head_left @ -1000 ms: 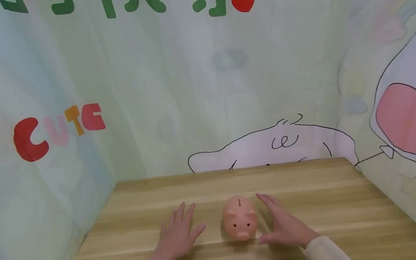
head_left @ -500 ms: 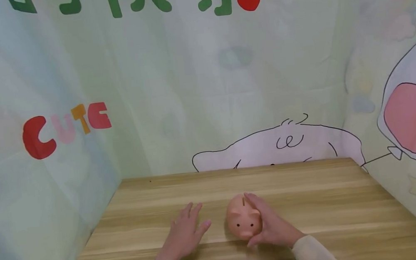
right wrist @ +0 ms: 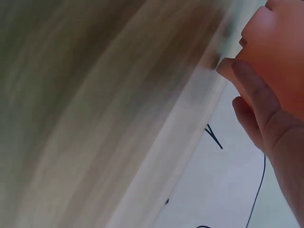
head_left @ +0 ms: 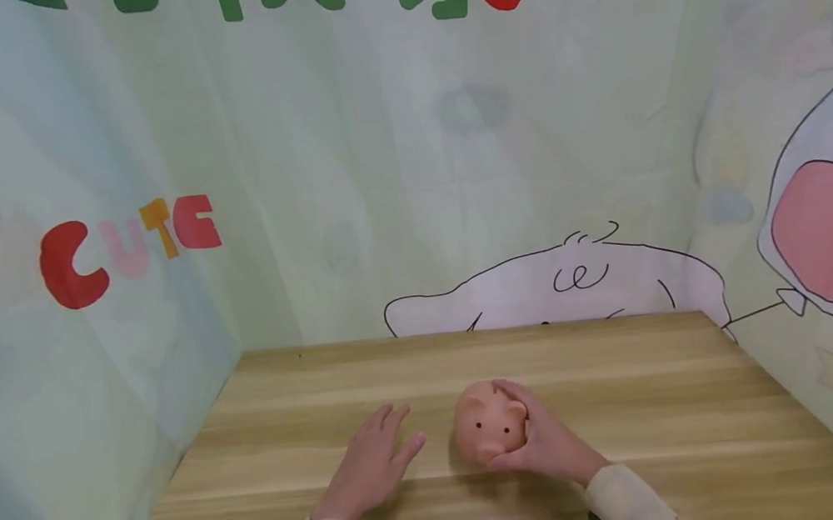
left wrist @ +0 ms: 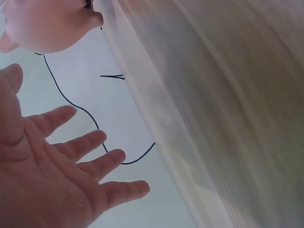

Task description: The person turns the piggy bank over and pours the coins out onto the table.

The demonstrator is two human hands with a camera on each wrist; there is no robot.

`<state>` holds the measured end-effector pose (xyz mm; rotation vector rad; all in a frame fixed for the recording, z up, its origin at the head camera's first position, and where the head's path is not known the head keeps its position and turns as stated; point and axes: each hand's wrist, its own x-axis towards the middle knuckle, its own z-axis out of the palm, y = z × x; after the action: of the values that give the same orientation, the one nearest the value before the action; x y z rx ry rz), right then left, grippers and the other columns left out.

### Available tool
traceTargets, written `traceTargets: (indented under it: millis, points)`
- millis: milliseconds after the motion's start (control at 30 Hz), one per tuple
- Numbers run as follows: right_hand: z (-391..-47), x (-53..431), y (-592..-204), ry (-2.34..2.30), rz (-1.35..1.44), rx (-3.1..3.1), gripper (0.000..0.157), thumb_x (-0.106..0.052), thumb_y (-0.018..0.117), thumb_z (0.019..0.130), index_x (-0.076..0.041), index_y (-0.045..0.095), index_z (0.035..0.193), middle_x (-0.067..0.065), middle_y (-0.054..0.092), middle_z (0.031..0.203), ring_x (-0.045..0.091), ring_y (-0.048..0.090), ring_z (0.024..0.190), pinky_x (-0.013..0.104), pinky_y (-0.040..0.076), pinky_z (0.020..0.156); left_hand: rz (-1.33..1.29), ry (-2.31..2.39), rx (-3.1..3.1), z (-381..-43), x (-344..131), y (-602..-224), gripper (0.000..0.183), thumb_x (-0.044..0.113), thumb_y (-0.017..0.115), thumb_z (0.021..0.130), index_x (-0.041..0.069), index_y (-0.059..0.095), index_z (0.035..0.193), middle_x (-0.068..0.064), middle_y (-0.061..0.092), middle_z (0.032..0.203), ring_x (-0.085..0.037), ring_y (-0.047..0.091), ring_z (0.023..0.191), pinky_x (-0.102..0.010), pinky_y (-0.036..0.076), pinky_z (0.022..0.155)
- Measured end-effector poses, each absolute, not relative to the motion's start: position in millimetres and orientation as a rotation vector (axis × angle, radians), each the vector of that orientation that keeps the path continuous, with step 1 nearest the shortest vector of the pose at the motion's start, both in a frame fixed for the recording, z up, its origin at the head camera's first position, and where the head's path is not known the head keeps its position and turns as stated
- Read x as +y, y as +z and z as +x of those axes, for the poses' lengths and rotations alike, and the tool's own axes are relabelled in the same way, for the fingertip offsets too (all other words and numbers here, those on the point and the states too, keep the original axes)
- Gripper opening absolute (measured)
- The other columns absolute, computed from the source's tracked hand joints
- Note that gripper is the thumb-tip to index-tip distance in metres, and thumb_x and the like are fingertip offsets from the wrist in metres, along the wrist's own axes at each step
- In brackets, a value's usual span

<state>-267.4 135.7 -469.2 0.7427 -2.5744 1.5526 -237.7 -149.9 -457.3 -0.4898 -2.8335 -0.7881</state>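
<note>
A pink piggy bank (head_left: 479, 438) with two black dot eyes is near the middle of the wooden table, tilted toward one side. My right hand (head_left: 553, 446) grips it from the right, thumb low at the front and fingers at the back; part of the coin slot is covered. In the right wrist view, fingers curve against the piggy bank (right wrist: 282, 52). Whether its feet touch the table I cannot tell. My left hand (head_left: 367, 471) hovers to its left, apart from it and holding nothing; its spread fingers show in the left wrist view.
The wooden table (head_left: 307, 379) is bounded by printed cloth at the back and sides. On the left cloth (head_left: 6, 375) are the letters CUTE; the back cloth (head_left: 303, 179) carries a cartoon animal and green characters.
My right hand has moved left and taken hold of the piggy bank, which has since tilted. The left hand stays open beside it. The head view has shifted slightly.
</note>
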Motion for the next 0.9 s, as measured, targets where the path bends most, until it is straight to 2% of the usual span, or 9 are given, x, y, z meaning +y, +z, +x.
traceTargets:
  millis: [100,200,300,400,567,633,767,900]
  points:
    - [-266.0,138.0,-462.2,1.782,0.584,-2.564,0.105,-0.026,0.095,0.065,-0.021,0.035,0.151,0.012,0.043,0.147,0.030,0.051,0.122,0.048,0.044,0.098,-0.520,-0.815,-2.804,-239.2,-146.7,-455.0,0.054,0.043,0.048,0.104,0.001,0.053,0.139,-0.025,0.045,0.144,-0.043,0.040,0.134,-0.065,0.028,0.107]
    - [-262.1,139.1,-457.0,2.062,0.461,-2.476,0.099,-0.017,0.090,0.072,-0.023,0.033,0.152,0.017,0.042,0.145,0.031,0.054,0.117,0.042,0.048,0.094,-0.540,-0.843,-2.781,-238.2,-143.1,-453.7,0.052,0.043,0.049,0.104,0.002,0.055,0.136,-0.023,0.049,0.141,-0.042,0.043,0.132,-0.064,0.029,0.106]
    - [-257.7,138.1,-453.8,2.401,0.439,-2.273,0.089,-0.009,0.079,0.083,-0.017,0.026,0.154,0.024,0.038,0.145,0.032,0.058,0.112,0.046,0.053,0.089,-0.552,-0.863,-2.738,-236.5,-138.9,-452.8,0.048,0.040,0.053,0.103,0.003,0.058,0.133,-0.021,0.050,0.141,-0.040,0.044,0.131,-0.064,0.031,0.105]
    - [-255.7,136.8,-452.4,2.670,0.499,-2.068,0.077,-0.009,0.065,0.094,-0.012,0.019,0.155,0.025,0.037,0.144,0.034,0.060,0.112,0.053,0.052,0.088,-0.559,-0.868,-2.641,-236.7,-132.9,-451.2,0.039,0.033,0.062,0.099,0.005,0.063,0.126,-0.017,0.050,0.140,-0.038,0.045,0.129,-0.063,0.036,0.102]
    - [-251.6,138.5,-453.8,2.910,0.693,-1.808,0.047,-0.020,0.041,0.106,-0.014,0.024,0.149,0.015,0.050,0.136,0.034,0.062,0.113,0.061,0.043,0.096,-0.623,-0.815,-2.385,-238.0,-119.2,-445.8,0.022,0.025,0.076,0.089,0.011,0.070,0.106,-0.012,0.054,0.134,-0.036,0.050,0.121,-0.062,0.043,0.094]
    - [-248.4,138.1,-455.2,3.003,0.739,-1.700,0.041,-0.026,0.032,0.109,-0.016,0.026,0.147,0.014,0.053,0.135,0.035,0.061,0.114,0.062,0.040,0.100,-0.667,-0.773,-2.272,-237.8,-113.2,-443.6,0.016,0.022,0.078,0.086,0.013,0.070,0.097,-0.012,0.057,0.129,-0.036,0.053,0.117,-0.062,0.044,0.091]
    - [-242.3,132.3,-456.1,3.191,0.757,-1.470,0.047,-0.037,0.024,0.109,-0.013,0.022,0.148,0.016,0.050,0.139,0.040,0.055,0.122,0.059,0.037,0.104,-0.748,-0.744,-2.107,-235.9,-102.4,-439.6,0.013,0.022,0.076,0.086,0.014,0.067,0.089,-0.012,0.058,0.125,-0.033,0.055,0.113,-0.060,0.044,0.089]
    - [-236.5,125.2,-457.0,3.333,0.729,-1.317,0.052,-0.044,0.023,0.108,-0.012,0.016,0.148,0.018,0.049,0.140,0.042,0.052,0.125,0.059,0.036,0.105,-0.793,-0.773,-2.041,-233.8,-93.8,-435.7,0.019,0.032,0.068,0.095,0.014,0.066,0.089,-0.012,0.056,0.126,-0.031,0.053,0.114,-0.057,0.044,0.088]
